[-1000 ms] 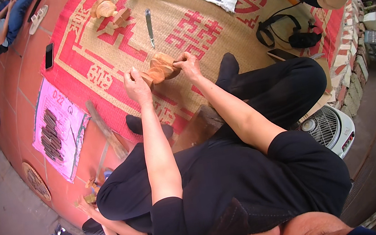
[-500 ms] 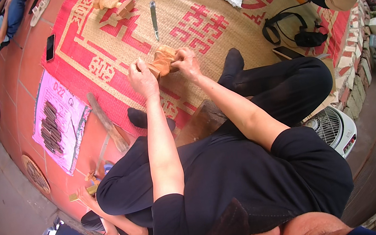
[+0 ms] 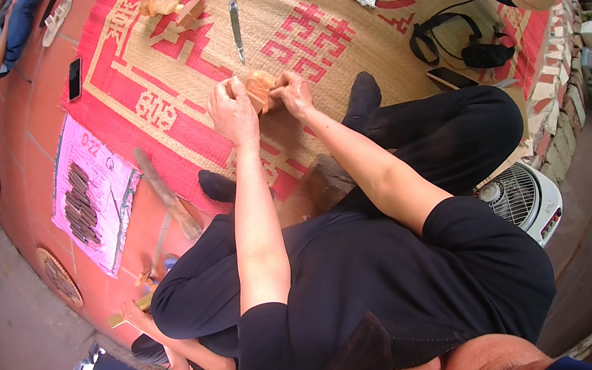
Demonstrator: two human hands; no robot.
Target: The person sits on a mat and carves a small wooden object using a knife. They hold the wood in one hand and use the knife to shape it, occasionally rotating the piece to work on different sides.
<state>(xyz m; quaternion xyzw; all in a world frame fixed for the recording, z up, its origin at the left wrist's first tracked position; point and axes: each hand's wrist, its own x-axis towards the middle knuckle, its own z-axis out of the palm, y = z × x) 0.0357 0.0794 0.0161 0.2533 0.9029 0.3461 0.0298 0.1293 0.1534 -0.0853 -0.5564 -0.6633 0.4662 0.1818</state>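
Carved wooden piece: I see the light-brown carved wooden piece (image 3: pixel 260 85) raised over the mat (image 3: pixel 187 149), between both hands; it lies right of the left hand and just left of the right hand.
Long axis: the visible part runs roughly near to far; I cannot confirm the full axis because the left hand covers the left side.
Left hand: the left hand (image 3: pixel 233 112) is curled nearly closed, fingers gripping the piece from the left.
Right hand: the right hand (image 3: pixel 294 96) is drawn to a pinch at the piece's right edge; I cannot tell whether its fingers also hide a small tool.
Nearer hand: neither; both touch the piece.
Knife: the slim knife (image 3: pixel 236 31) lies just far of the piece, its pale end pointing near, bare mat between them.
Far left: a second carving (image 3: pixel 163 0) rests beside a reddish-brown block (image 3: pixel 190 15).
Left: a wooden club (image 3: pixel 164 192) lies near a pink sheet (image 3: pixel 114 183) bearing dark rods (image 3: pixel 79 206).
Obstructions: socked feet (image 3: pixel 363 95) flank the hands on the near side; I see nothing between either hand and the piece.
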